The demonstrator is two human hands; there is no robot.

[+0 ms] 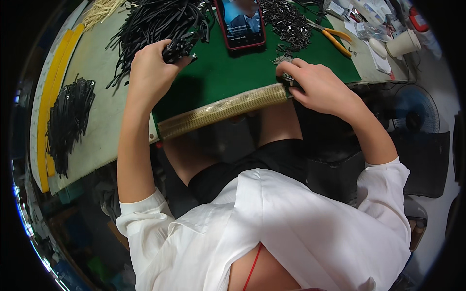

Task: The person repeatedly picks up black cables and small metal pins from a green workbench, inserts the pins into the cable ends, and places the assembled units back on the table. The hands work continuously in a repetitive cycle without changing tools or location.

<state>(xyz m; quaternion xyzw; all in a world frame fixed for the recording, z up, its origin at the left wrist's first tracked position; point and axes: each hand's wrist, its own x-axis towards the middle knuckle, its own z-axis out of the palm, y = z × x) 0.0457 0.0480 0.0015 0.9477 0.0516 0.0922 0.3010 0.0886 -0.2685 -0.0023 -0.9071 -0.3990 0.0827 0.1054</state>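
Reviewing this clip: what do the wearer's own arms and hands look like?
The left grip and right grip are bare, ungloved hands. Both forearms are uncovered, with no watch, cable or marking visible. Loose, creased white sleeves end around the elbows.

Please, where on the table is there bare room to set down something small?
Bare: the green mat between phone and gold mesh strip; also pale tabletop between the smaller black-strip bundle and left forearm. Crowded: the far side, with black-strip pile, small dark parts and pliers.
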